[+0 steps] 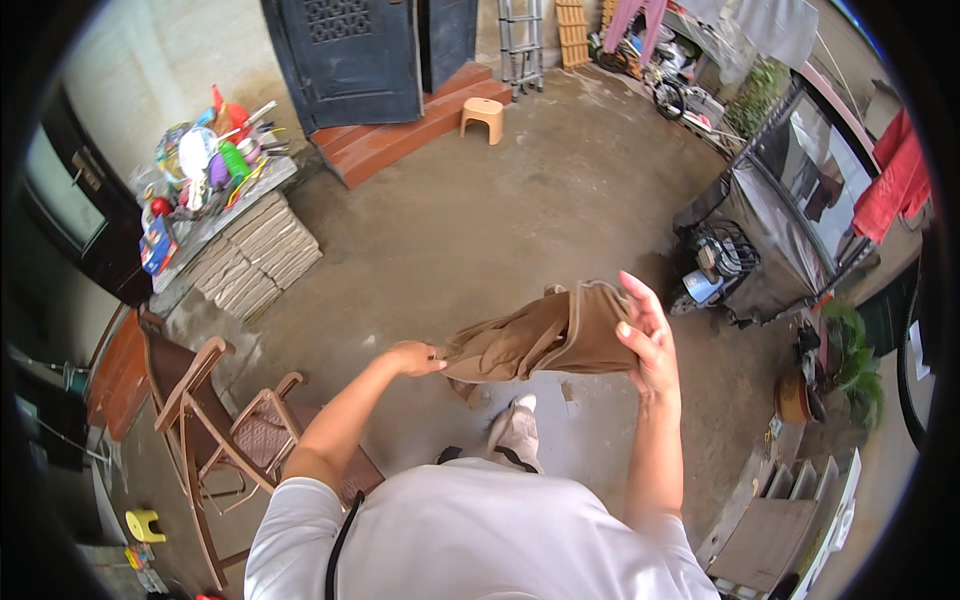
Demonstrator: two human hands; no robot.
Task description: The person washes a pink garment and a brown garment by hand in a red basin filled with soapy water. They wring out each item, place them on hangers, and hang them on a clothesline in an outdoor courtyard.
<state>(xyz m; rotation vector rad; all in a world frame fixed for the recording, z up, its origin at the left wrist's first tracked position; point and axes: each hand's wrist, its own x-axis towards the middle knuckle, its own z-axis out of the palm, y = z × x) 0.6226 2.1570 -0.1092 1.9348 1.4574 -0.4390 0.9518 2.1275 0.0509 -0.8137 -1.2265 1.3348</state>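
Note:
A brown cloth garment [540,337] with a pale piped edge stretches in the air before me, gathered at its left part and spread wider at its right. My left hand [411,358] pinches the left end between thumb and fingers. At the other end, my right hand [649,341] holds the cloth by its edge, thumb in front and fingers spread upward. Folds hide the far side of the garment, so its exact kind is unclear. Below it, one foot in a pale shoe [523,405] stands on the wet-looking concrete floor [465,225].
Brown folding chairs [217,420] stand close on my left. Behind them, a slab table [247,187] bears plastic goods. A tan stool [484,116] sits by red steps [405,135] and a dark door [360,67]. A covered electric vehicle [772,232] is parked at right.

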